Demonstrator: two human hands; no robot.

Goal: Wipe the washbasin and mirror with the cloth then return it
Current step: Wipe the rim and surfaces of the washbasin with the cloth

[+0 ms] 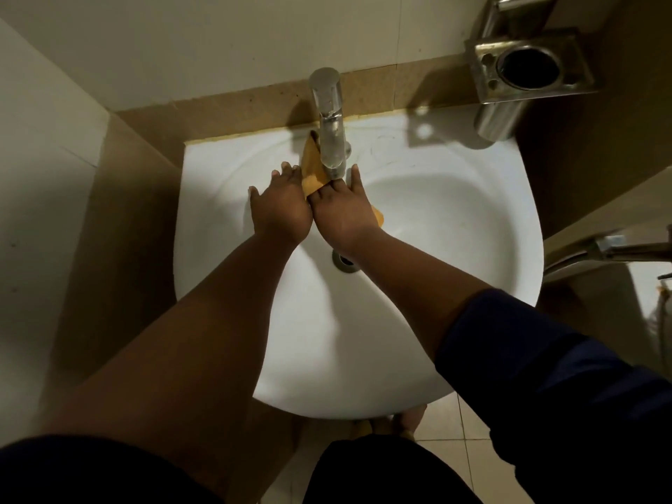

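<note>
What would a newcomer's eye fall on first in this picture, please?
Probably the two hands, left hand and right hand, pressing an orange cloth flat against the white washbasin just below the chrome tap. Next, the steel tumbler holder on the wall at upper right.

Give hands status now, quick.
Left hand: open, fingers spread flat beside the orange cloth.
Right hand: open, fingers straight, pressing the cloth.

dim light, pale wall tiles (pixel 218 41) above a brown band (pixel 232 110), beige floor tiles (pixel 462 423).
</note>
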